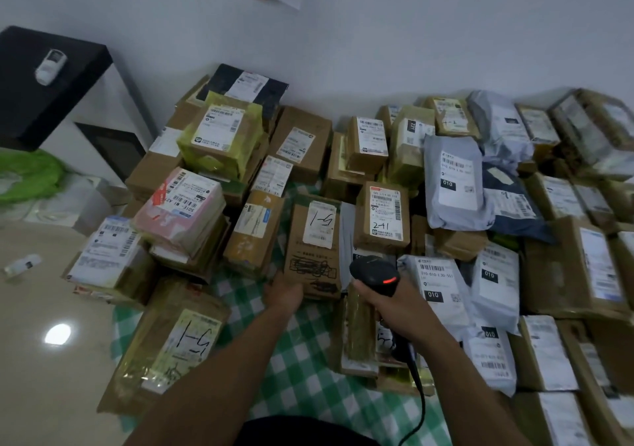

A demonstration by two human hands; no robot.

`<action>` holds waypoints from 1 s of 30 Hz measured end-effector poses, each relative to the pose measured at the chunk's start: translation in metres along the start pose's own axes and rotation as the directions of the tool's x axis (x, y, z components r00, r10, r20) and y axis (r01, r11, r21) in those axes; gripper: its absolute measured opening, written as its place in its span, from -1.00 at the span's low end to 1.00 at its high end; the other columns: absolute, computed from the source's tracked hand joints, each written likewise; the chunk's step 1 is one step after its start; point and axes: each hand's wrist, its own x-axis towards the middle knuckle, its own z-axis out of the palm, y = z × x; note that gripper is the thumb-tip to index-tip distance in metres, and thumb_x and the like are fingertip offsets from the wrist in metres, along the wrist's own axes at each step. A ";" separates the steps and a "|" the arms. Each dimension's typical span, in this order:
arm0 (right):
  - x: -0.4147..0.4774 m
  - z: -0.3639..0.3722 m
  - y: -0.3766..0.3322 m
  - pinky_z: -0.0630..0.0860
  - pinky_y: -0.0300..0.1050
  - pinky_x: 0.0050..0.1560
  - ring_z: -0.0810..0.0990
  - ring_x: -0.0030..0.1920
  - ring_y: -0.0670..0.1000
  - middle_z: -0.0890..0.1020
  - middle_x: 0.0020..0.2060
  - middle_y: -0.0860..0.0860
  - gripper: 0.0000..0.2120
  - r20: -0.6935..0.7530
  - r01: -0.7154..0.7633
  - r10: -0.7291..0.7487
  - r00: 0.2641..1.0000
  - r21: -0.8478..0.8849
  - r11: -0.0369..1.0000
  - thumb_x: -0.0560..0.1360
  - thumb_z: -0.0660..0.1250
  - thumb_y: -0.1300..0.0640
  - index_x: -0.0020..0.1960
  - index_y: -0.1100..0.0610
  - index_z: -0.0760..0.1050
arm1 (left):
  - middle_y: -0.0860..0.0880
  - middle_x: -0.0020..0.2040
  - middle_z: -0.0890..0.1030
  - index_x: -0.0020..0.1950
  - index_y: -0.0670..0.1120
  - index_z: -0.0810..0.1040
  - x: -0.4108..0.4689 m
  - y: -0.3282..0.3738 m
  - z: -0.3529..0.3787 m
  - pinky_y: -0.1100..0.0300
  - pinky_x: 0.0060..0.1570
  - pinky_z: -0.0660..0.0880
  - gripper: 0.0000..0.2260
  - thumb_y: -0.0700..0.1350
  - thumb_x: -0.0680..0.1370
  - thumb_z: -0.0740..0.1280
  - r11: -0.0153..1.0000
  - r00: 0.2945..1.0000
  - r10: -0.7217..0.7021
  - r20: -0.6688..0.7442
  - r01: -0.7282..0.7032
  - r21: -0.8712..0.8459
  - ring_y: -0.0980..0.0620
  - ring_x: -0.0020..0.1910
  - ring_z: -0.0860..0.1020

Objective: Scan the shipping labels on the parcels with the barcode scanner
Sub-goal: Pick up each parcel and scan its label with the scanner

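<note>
My right hand point(394, 305) grips a black barcode scanner point(375, 274) with a red light lit on its top; its head points toward the parcels ahead. My left hand point(284, 293) holds the near edge of a brown cardboard parcel point(312, 256), whose white label point(320, 224) bears handwritten marks. Right of it stands a brown box point(382, 217) with a label marked 241. Several other labelled boxes and grey mailer bags lie all around on a green checked cloth point(302, 370).
A flat taped parcel point(171, 346) lies at the near left. Stacks of boxes point(219, 136) rise at the back left against a white wall. A black cabinet point(44, 81) stands at the far left. The scanner's cable point(418, 401) trails down toward me.
</note>
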 end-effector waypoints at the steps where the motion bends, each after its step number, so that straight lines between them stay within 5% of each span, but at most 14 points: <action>1: 0.001 0.000 0.001 0.57 -0.17 -0.19 0.66 -0.22 -0.12 0.70 -0.16 -0.14 -0.50 -0.005 -0.005 0.005 1.000 0.000 1.000 0.41 0.49 -0.34 0.26 -0.15 0.57 | -0.07 0.42 0.50 0.45 0.14 0.44 0.000 -0.001 -0.001 -0.21 0.45 0.36 -0.59 -0.01 0.58 0.21 0.999 1.000 0.000 -0.001 0.000 -0.043 -0.18 0.40 0.42; 4: 0.002 0.000 0.005 0.55 -0.16 -0.17 0.65 -0.18 -0.10 0.68 -0.18 -0.15 -0.61 -0.004 0.001 -0.001 1.000 0.002 1.000 0.47 0.48 -0.28 0.22 -0.15 0.59 | 0.01 0.38 0.49 0.52 0.12 0.33 -0.025 0.010 -0.006 -0.14 0.47 0.35 -0.53 -0.12 0.63 0.31 0.973 0.998 0.060 -0.007 -0.060 -0.225 -0.07 0.36 0.45; 7: 0.003 0.003 0.006 0.59 -0.09 -0.06 0.67 -0.04 -0.04 0.71 -0.07 -0.12 -0.57 -0.013 0.002 -0.001 1.000 0.015 1.000 0.46 0.49 -0.28 0.26 -0.17 0.58 | 0.05 0.33 0.46 0.58 0.05 0.18 -0.046 0.019 -0.007 0.06 0.27 0.40 -0.43 -0.14 0.65 0.37 0.902 0.987 0.153 0.040 -0.123 -0.414 0.04 0.27 0.46; 11: 0.006 0.008 0.011 0.62 0.06 0.14 0.67 0.06 0.01 0.72 0.00 -0.11 -0.45 -0.076 -0.004 0.004 0.997 0.001 1.000 0.36 0.50 -0.38 0.28 -0.21 0.57 | 0.00 0.48 0.39 0.63 0.05 0.13 -0.060 0.029 -0.012 0.13 0.25 0.40 -0.40 -0.08 0.66 0.35 0.887 0.969 0.241 -0.049 -0.241 -0.394 0.02 0.36 0.42; 15: 0.004 0.012 0.010 0.64 0.09 0.16 0.66 0.07 -0.01 0.71 0.02 -0.13 -0.52 -0.125 0.023 -0.025 0.992 -0.015 1.000 0.41 0.52 -0.32 0.27 -0.19 0.58 | -0.02 0.57 0.31 0.66 0.07 0.10 -0.077 0.032 -0.031 0.00 0.44 0.36 -0.35 -0.07 0.66 0.36 0.867 0.951 0.278 -0.136 -0.310 -0.390 -0.05 0.52 0.34; 18: -0.002 0.011 0.003 0.64 0.06 0.11 0.66 0.04 -0.01 0.70 0.00 -0.14 -0.53 -0.141 0.048 -0.048 0.989 -0.004 0.999 0.42 0.50 -0.33 0.27 -0.20 0.57 | 0.07 0.54 0.32 0.66 0.21 0.02 -0.100 0.029 -0.052 -0.12 0.47 0.35 -0.34 -0.06 0.68 0.32 0.819 0.942 0.303 -0.143 -0.334 -0.467 0.02 0.46 0.38; 23: -0.027 -0.001 -0.030 0.55 -0.06 -0.18 0.60 -0.26 -0.06 0.73 -0.15 -0.01 -0.70 -0.292 0.180 -0.128 0.948 0.160 0.971 0.51 0.49 -0.16 0.18 -0.09 0.60 | 0.08 0.36 0.58 0.57 0.27 0.25 -0.125 0.022 -0.080 0.04 0.16 0.59 -0.46 -0.17 0.68 0.27 0.657 0.940 0.340 -0.021 -0.254 -0.710 0.01 0.23 0.61; 28: -0.051 -0.004 -0.055 0.62 -0.06 -0.05 0.72 -0.06 -0.12 0.73 -0.08 -0.26 -0.62 -0.305 0.285 -0.202 0.930 0.257 0.923 0.43 0.58 -0.13 0.19 -0.23 0.55 | 0.05 0.28 0.67 0.50 0.33 0.30 -0.143 0.028 -0.083 -0.12 0.16 0.54 -0.35 -0.18 0.52 0.36 0.575 0.894 0.433 0.113 -0.178 -0.799 -0.10 0.20 0.67; 30: -0.060 -0.003 -0.062 0.61 -0.20 -0.13 0.71 -0.06 -0.23 0.73 -0.10 -0.32 -0.60 -0.271 0.307 -0.230 0.935 0.286 0.908 0.43 0.61 0.01 0.19 -0.18 0.56 | 0.01 0.33 0.64 0.54 0.34 0.27 -0.146 0.029 -0.081 -0.16 0.15 0.53 -0.30 -0.15 0.52 0.43 0.591 0.869 0.465 0.169 -0.163 -0.790 -0.18 0.26 0.63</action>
